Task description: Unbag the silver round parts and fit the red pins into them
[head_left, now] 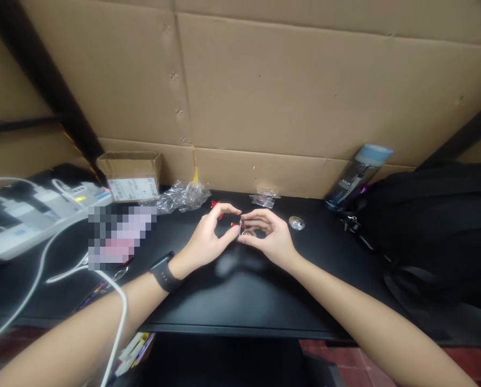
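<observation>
Open black desk [232, 306] stretches between the two forearms, giving a low lane from the near edge up to the left hand [208, 236] and right hand [278, 236]. A second gap lies to the right, between a flat disc [296, 222] and a bulky black bag [433, 215] that blocks the right side. At far right, a bottle [355, 180] narrows the way. A cardboard wall [324, 80] closes the far side, with a packet [265, 199] before it. Plastic wrap [179, 196], a box [131, 174] and a power strip [38, 226] crowd the left, where a white cable [121, 317] crosses the left forearm.
</observation>
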Demonstrator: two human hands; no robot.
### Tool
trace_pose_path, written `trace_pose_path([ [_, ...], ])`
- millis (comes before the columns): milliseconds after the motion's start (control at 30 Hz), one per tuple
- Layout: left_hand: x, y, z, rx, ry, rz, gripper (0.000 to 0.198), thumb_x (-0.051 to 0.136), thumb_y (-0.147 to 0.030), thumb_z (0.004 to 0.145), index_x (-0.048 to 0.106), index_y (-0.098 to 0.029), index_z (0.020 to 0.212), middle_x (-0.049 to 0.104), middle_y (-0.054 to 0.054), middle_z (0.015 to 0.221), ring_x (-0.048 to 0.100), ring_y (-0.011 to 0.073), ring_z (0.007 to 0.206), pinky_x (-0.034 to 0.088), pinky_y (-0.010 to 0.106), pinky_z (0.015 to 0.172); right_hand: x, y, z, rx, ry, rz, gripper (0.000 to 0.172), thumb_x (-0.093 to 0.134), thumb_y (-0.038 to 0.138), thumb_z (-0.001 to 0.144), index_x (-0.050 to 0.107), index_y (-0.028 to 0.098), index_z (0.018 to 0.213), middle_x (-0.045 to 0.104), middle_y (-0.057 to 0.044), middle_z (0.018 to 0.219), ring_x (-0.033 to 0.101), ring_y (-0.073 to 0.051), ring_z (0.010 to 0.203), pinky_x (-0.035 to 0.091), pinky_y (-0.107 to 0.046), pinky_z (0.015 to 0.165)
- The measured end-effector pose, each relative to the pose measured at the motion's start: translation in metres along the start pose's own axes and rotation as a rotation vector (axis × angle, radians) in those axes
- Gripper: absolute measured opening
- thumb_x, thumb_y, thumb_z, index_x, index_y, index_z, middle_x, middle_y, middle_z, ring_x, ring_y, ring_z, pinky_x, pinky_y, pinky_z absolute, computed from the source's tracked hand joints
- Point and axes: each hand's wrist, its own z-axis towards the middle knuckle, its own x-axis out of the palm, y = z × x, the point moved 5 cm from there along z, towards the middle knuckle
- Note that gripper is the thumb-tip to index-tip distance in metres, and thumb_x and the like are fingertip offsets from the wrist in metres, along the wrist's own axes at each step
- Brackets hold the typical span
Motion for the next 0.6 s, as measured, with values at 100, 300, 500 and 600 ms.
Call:
trace_pose_path([
  [100, 0.003, 0.007, 0.0, -0.06, 0.1, -0.161, 0.054, 0.074, -0.033, 0.092, 0.049, -0.024, 0.139, 0.066, 0.012, 0.134, 0.06, 0.0266, 0.13, 0.041, 0.045, 0.116, -0.002, 0.007, -0.001, -0.135, 0.016, -0.187, 0.046, 0.092, 0.034, 0.072, 0.069, 0.025, 0.111, 0.077, -0.007, 0.113, 0.074, -0.025, 0.106, 0.06, -0.039, 0.087],
  [300, 0.009, 0.02, 0.002, -0.209, 0.179, -0.384, 0.061, 0.083, -0.033, 0.084, 0.052, -0.022, 0.136, 0.071, 0.012, 0.124, 0.069, 0.0254, 0.115, 0.051, 0.047, 0.109, -0.004, 0.013, 0.0, -0.254, 0.066, -0.364, 0.045, 0.091, 0.03, 0.075, 0.069, 0.028, 0.114, 0.076, -0.005, 0.119, 0.069, -0.024, 0.11, 0.056, -0.037, 0.085],
  [500, 0.01, 0.02, 0.001, -0.216, 0.115, -0.419, 0.051, 0.086, -0.029, 0.08, 0.063, -0.022, 0.125, 0.064, 0.011, 0.132, 0.064, 0.0272, 0.123, 0.059, 0.044, 0.101, -0.008, 0.009, 0.007, -0.155, 0.135, -0.299, 0.022, 0.076, 0.024, 0.086, 0.071, 0.023, 0.108, 0.069, -0.006, 0.108, 0.067, -0.019, 0.089, 0.057, -0.032, 0.071],
  [600, 0.013, 0.016, -0.001, -0.191, 0.133, -0.472, 0.048, 0.086, -0.025, 0.079, 0.066, -0.023, 0.122, 0.064, 0.009, 0.129, 0.062, 0.0269, 0.126, 0.061, 0.043, 0.101, -0.008, 0.011, 0.007, -0.194, 0.108, -0.332, 0.01, 0.071, 0.02, 0.089, 0.074, 0.023, 0.098, 0.068, -0.006, 0.101, 0.065, -0.017, 0.082, 0.056, -0.031, 0.069],
])
